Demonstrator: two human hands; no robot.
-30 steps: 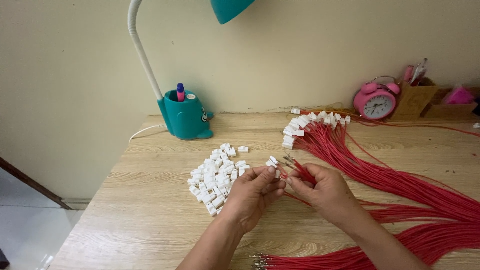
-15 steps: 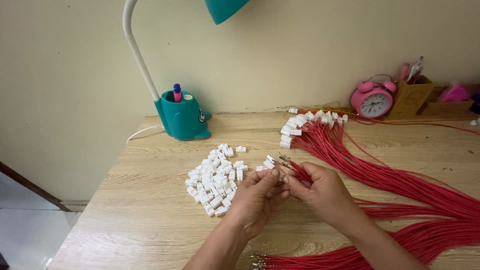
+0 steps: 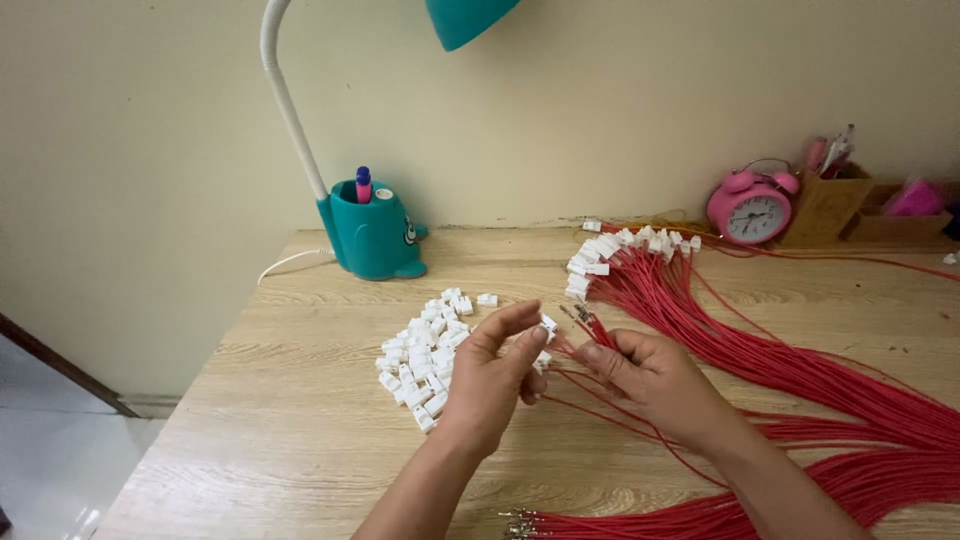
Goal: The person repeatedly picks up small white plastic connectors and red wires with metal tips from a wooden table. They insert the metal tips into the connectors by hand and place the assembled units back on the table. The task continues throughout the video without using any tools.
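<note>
Left hand pinches a white plug at its fingertips; just right, the right hand grips a red wire, tip angled toward it.

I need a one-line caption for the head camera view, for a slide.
Left hand pinches a small white connector while right hand holds red wires over a wooden table.

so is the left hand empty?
No, the left hand pinches a small white connector between thumb and fingertips, above the pile of white connectors.
</note>
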